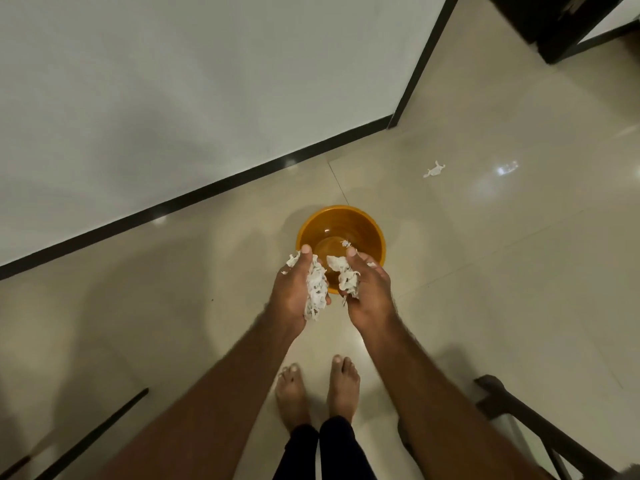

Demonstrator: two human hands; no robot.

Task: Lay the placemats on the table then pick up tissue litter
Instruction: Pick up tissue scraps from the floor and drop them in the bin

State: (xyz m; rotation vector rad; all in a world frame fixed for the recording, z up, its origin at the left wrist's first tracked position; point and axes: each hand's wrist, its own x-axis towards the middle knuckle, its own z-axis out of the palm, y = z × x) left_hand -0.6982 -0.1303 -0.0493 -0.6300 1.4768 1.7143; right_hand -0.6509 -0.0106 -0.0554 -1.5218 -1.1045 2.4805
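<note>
— Tissue fills both our hands. The left grip [298, 289] is curled round the left clump [316, 292], and the right grip [370, 292] is curled round the right clump [346, 277], with a thumb laid over each. Both hang at the centre of the frame, above the near rim of the orange bucket [367, 233].

— How do we judge it will handle?

— Very light, we think, and soft. It is thin white paper, torn into ragged strips and crumpled. Shreds poke out between our fingers and could flutter off. We would take it as a loose bundle and close the fingers round the whole mass; nipping one strip may tear it.

— And the bucket?

— Round, smooth and glossy, probably plastic, with a wall that tapers to a narrower base. A small white shred [345, 243] shows inside it, or perhaps in the air above it; we cannot tell which.

— Anything left on the floor?

— One stray scrap [434, 169], twisted and fairly flat, lies right of centre in the upper half, well apart from the bucket. The floor [485, 271] is polished pale tile with bright reflections, so the scrap may slide under a fingertip. We would pinch it at its raised fold. No placemats or surface are in view.
</note>
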